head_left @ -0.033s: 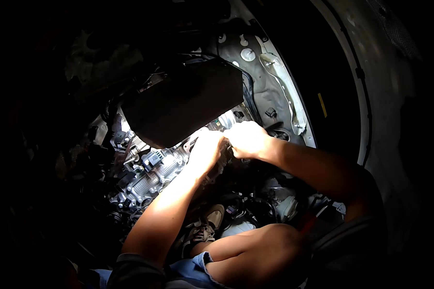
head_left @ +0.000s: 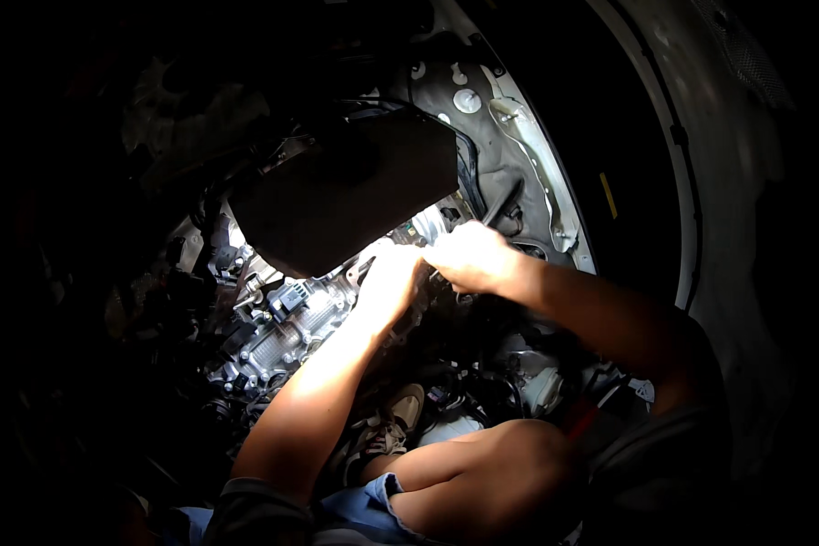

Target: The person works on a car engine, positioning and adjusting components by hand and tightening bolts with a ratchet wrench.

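My left hand (head_left: 393, 278) reaches into a car's engine bay with its fingers curled together. What they grip is hidden behind the hand. Right beside it, the fist of my right hand (head_left: 471, 258) closes at the same spot, the two hands almost touching. From the top of that fist a dark bar-shaped tool handle (head_left: 502, 204) sticks out toward the upper right; the rest of this tool is covered. Both hands are over the far end of a brightly lit metal engine (head_left: 314, 323). A grey electrical connector (head_left: 289, 300) shows on it, left of my left hand.
A dark flat panel (head_left: 355, 191) hangs just beyond my hands. To the right runs the pale body edge (head_left: 541, 173) of the bay. My bent knee (head_left: 510, 460) and a shoe (head_left: 396, 423) are among hoses and parts below. Deep shadow covers the left side.
My right hand has tilted slightly upward, and the bar-shaped tool handle now shows above it. My left hand has stayed in place.
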Tool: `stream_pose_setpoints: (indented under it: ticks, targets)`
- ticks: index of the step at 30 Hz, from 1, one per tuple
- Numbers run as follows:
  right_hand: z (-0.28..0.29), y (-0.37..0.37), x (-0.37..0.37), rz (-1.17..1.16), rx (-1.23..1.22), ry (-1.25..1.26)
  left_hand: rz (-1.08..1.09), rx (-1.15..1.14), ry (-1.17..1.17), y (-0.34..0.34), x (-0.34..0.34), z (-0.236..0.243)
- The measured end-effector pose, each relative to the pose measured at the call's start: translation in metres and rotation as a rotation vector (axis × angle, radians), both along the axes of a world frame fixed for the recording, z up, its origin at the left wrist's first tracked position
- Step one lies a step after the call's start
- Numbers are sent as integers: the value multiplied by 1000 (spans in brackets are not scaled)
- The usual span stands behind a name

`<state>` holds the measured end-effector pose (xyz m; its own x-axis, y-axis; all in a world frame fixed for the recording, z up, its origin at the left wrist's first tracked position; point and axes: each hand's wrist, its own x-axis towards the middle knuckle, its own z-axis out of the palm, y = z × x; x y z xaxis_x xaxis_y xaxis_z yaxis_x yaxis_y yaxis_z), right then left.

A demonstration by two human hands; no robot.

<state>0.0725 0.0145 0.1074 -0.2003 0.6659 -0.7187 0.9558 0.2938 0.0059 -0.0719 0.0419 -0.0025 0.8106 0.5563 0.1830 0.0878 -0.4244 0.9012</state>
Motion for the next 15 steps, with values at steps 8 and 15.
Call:
stream_pose_setpoints:
  ticks: [8,15]
  targets:
    - [-9,-1,-18,-1734,-264,482,105,93,122,-5,2,-16]
    - [12,12,-21,-56,-105,-148,8,135,161,-8,2,-13]
